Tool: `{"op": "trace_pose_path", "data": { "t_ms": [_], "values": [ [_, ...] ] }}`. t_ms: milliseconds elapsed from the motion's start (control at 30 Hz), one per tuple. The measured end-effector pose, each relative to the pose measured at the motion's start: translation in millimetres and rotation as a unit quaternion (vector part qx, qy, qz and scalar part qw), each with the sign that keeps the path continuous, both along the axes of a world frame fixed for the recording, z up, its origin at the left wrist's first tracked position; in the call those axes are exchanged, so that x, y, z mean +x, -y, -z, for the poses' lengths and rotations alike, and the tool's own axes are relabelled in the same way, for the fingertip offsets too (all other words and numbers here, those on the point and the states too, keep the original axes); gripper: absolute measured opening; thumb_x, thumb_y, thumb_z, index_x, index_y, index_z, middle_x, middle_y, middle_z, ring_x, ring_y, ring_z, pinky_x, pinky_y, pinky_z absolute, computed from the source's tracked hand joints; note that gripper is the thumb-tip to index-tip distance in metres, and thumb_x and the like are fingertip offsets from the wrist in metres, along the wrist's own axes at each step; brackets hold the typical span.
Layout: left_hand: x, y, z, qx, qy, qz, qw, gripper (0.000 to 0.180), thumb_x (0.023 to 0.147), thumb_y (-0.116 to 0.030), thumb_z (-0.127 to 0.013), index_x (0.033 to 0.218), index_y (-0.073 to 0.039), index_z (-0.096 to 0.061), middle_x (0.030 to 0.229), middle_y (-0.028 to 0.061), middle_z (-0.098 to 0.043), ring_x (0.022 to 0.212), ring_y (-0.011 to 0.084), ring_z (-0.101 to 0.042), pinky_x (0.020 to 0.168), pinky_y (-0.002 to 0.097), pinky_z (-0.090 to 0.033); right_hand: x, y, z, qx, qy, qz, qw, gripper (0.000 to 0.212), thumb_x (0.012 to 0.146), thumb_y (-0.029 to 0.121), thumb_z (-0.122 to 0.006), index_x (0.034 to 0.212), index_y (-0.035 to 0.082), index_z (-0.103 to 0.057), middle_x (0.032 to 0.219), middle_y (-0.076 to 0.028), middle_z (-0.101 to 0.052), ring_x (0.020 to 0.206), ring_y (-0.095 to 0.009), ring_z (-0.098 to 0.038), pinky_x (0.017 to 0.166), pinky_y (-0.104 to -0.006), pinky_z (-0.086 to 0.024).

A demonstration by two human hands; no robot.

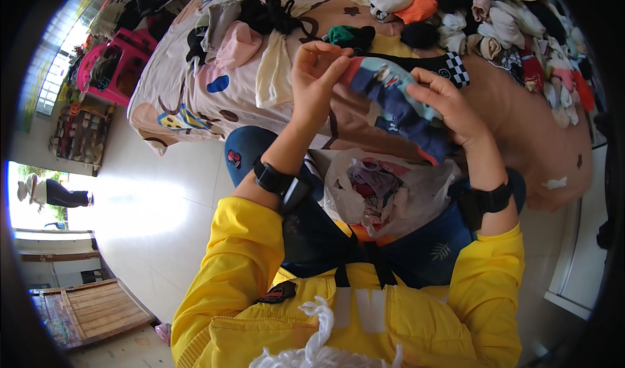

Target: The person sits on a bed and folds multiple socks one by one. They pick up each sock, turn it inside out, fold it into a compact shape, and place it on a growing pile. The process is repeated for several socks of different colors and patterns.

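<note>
A navy and light-blue patterned sock (400,111) with red ends is stretched between my hands, above the edge of a cloth-covered bed. My left hand (316,78) pinches its red end between thumb and fingers. At the other end my right hand (456,107) grips it, thumb on top and fingers partly hidden behind. Just beyond lies a black sock (458,68) with a black-and-white checkered end. A clear plastic bag (430,198) holding crumpled clothes sits between my legs, below the sock.
Many balled and loose socks (501,29) cover the bed's far right. Pink, cream and black garments (241,42) lie on its left part. On the left stand a pink plastic stool (124,62) and a shoe rack (81,133); a person (55,193) is by the doorway.
</note>
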State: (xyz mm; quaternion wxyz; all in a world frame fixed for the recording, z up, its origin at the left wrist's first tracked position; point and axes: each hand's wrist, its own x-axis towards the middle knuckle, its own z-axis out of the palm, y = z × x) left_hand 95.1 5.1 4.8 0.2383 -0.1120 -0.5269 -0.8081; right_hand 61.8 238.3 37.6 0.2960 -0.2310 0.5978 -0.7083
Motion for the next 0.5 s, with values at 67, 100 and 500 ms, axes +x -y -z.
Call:
{"op": "trace_pose_path", "data": {
  "t_ms": [67,100,500],
  "values": [
    [6,-3,-5,-0.169,-0.09,-0.117,0.974,0.041,0.084,-0.008,-0.071,0.118,-0.003,-0.049,0.116,0.0105,-0.058,0.114,0.0196,-0.053,0.098,0.0342,-0.041,6,5,-1,-0.07,0.078,0.057,0.993,0.015,0.096,0.019,-0.058,0.104,0.006,-0.06,0.09,0.005,-0.062,0.076,-0.002,-0.056,0.069,-0.0186,-0.047],
    [7,0,-9,-0.291,-0.219,-0.17,0.916,0.056,0.077,-0.015,-0.079,0.123,-0.002,-0.049,0.121,0.0133,-0.055,0.116,0.0233,-0.051,0.101,0.0385,-0.038,10,7,-2,-0.096,0.082,0.089,0.988,0.017,0.097,0.021,-0.057,0.104,0.006,-0.061,0.091,0.004,-0.064,0.075,-0.003,-0.058,0.069,-0.0192,-0.049],
    [23,-25,0,0.075,0.05,0.119,0.989,0.027,0.092,-0.011,-0.064,0.115,-0.003,-0.053,0.102,0.0044,-0.063,0.093,0.0131,-0.062,0.08,0.0285,-0.052,1,7,9,0.023,-0.173,0.026,0.984,0.04,0.091,0.037,-0.065,0.108,0.001,-0.061,0.071,0.003,-0.054,0.068,-0.004,-0.05,0.064,-0.0195,-0.039]
  ]
}}
